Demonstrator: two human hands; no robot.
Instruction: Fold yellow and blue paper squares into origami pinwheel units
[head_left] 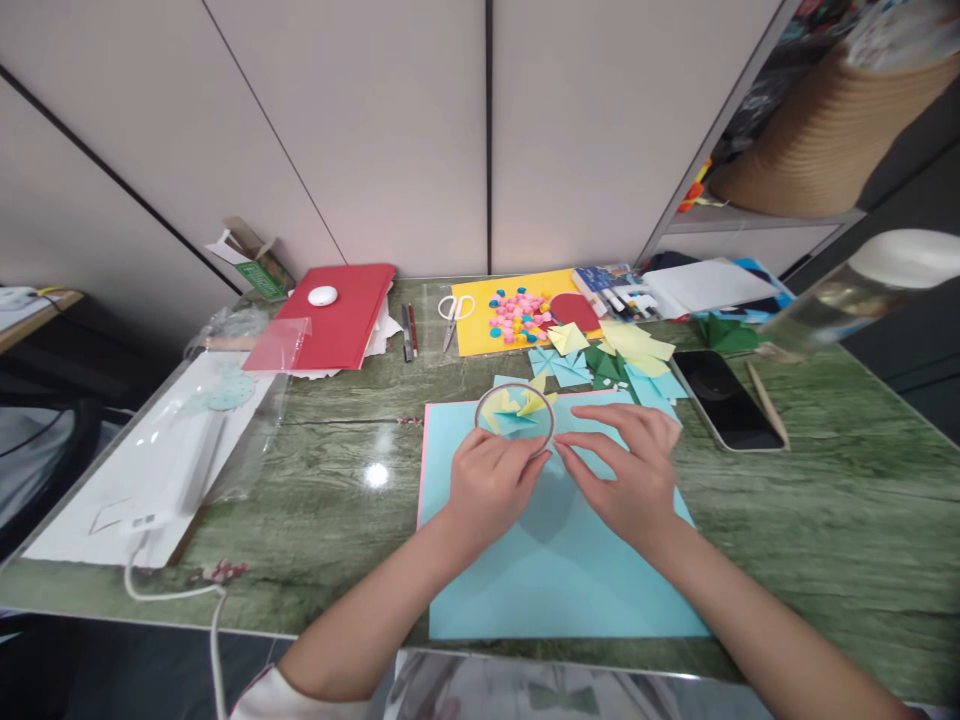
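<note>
Worked at a green desk [322, 510], both arms in over the near edge! Had a light-blue sheet [551, 585] spread beneath, nearly out to that edge. Gripped a thin round hoop [514, 385] by its lower rim, over the sheet's far side, tight in the fingers of the left hand [491, 478]. Poised the right hand [630, 475] right beside, thumb and forefinger nearly together at the rim; couldn't tell whether around anything. Busy, apparently, with fine work at that rim; called, likely, for a steady left pinch and a precise right fingertip next.

And around? Spotted a red folder [322, 335] near the far-left corner, a yellow sheet [468, 335] along the far edge, a phone [726, 400] toward the right edge. Crowded closest by folded papers [562, 368] just beyond the hoop, perhaps ready to snag. Smaller yet: white-handled scissors [451, 318], then pink beads [517, 312].
</note>
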